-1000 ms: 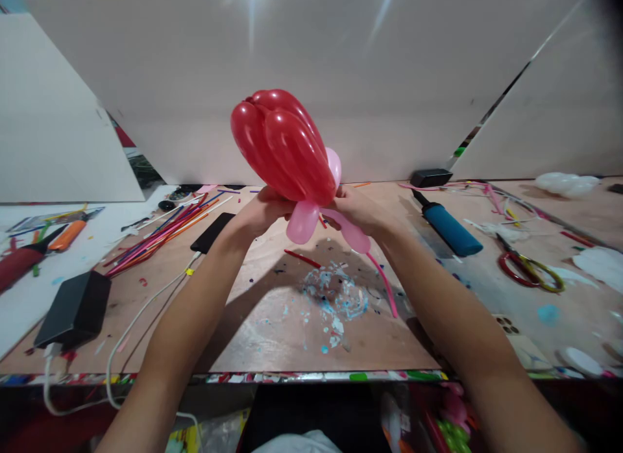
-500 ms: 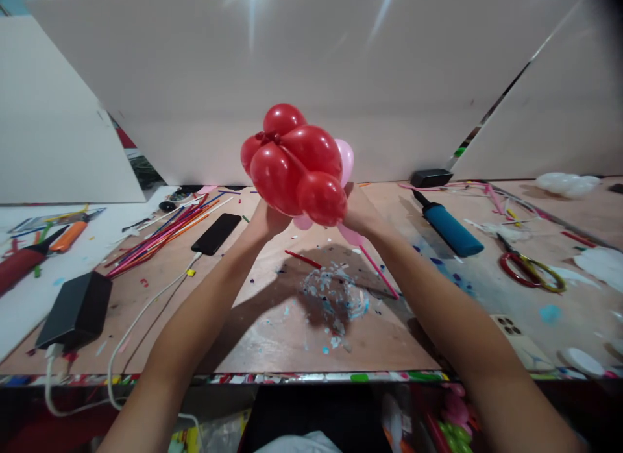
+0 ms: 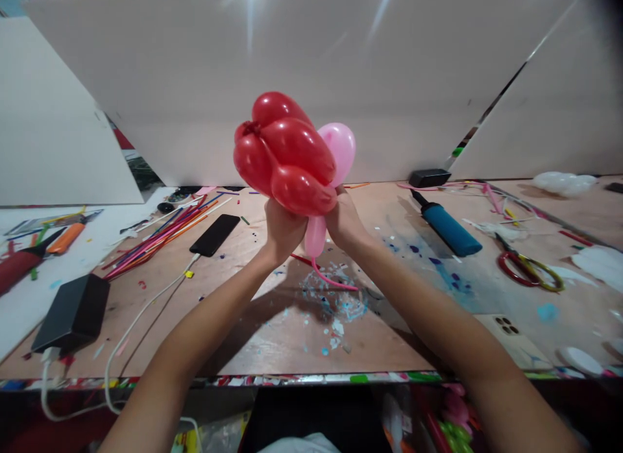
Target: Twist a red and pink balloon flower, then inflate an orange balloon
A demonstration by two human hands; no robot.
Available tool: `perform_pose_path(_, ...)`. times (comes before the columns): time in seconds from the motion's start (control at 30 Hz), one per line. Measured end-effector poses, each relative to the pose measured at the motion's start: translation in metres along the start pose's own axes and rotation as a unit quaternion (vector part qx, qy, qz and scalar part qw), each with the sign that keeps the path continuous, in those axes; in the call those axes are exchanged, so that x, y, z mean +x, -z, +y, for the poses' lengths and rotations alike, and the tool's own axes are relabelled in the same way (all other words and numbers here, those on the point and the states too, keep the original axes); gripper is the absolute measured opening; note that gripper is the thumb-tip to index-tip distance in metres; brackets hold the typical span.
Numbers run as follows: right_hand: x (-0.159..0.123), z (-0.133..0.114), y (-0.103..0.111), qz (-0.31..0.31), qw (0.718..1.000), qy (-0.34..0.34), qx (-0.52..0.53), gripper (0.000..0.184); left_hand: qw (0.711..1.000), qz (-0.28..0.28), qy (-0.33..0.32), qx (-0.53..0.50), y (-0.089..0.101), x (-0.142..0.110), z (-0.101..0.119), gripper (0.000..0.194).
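A cluster of red balloon bubbles (image 3: 292, 145), twisted together at a knot on its left, is held up above the table's middle. Behind and below it shows a pink balloon (image 3: 339, 151), whose thin uninflated tail hangs down to the right. My left hand (image 3: 286, 229) grips the cluster from below on the left, its fingers mostly hidden by the red bubbles. On the right side my right hand (image 3: 344, 218) is closed around the balloons where red meets pink. Which fingers press on which bubble cannot be made out.
On the left lie a bundle of uninflated balloons (image 3: 160, 235), a black phone (image 3: 215, 235) and a dark box (image 3: 73, 313) with a white cable. To the right are a blue hand pump (image 3: 450, 229), scissors (image 3: 528, 268) and a pale phone (image 3: 513, 341). White panels stand behind.
The balloons have turned and shifted slightly left and up. More of the pink balloon shows at the right, and its tail has swung left beneath the hands.
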State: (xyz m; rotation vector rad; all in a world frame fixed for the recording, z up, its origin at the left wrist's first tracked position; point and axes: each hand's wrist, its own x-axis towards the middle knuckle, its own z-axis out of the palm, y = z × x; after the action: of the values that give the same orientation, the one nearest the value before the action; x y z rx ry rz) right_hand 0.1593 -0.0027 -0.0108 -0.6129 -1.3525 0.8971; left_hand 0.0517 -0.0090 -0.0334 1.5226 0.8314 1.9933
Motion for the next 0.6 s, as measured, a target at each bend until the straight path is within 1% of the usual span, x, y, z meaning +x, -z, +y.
perform_pose_path(0.1, -0.001, -0.001, -0.001, -0.026, 0.999, -0.027, -0.023, 0.032, 0.999, -0.003, -0.021, -0.025, -0.002, 0.004, 0.002, 0.033)
perform_pose_path(0.17, -0.002, -0.005, -0.002, -0.073, 0.997, -0.017, -0.026, 0.037, 0.998, 0.019, -0.026, -0.051, -0.001, 0.011, 0.005, 0.034)
perform_pose_path(0.23, -0.006, -0.011, -0.005, -0.123, 0.992, 0.005, -0.022, 0.046, 0.998, 0.041, -0.02, -0.044, 0.002, 0.018, 0.008, 0.029)
perform_pose_path(0.27, -0.007, -0.013, -0.006, -0.136, 0.99, 0.011, -0.021, 0.051, 0.998, 0.046, -0.013, -0.032, 0.003, 0.02, 0.009, 0.025)
perform_pose_path(0.3, -0.009, -0.014, -0.008, -0.132, 0.991, 0.01, -0.019, 0.057, 0.999, 0.044, -0.003, -0.017, 0.003, 0.021, 0.011, 0.019)
perform_pose_path(0.37, -0.011, -0.011, -0.01, -0.083, 0.997, -0.001, -0.005, 0.061, 0.999, 0.026, 0.014, 0.027, 0.002, 0.017, 0.014, 0.01)
perform_pose_path(0.43, -0.01, -0.004, -0.011, -0.022, 0.999, -0.015, 0.03, 0.056, 0.995, 0.018, 0.011, 0.095, -0.001, 0.01, 0.016, 0.005)
perform_pose_path(0.5, -0.007, 0.003, -0.013, 0.007, 0.997, -0.022, 0.078, 0.045, 0.987, 0.025, -0.033, 0.156, -0.004, 0.003, 0.016, 0.005)
perform_pose_path(0.57, -0.004, 0.007, -0.014, 0.005, 0.991, -0.039, 0.131, 0.035, 0.974, 0.018, -0.101, 0.2, -0.006, -0.001, 0.014, 0.006)
perform_pose_path(0.6, -0.001, 0.008, -0.014, -0.001, 0.987, -0.053, 0.154, 0.032, 0.966, 0.004, -0.133, 0.22, -0.006, -0.002, 0.013, 0.008)
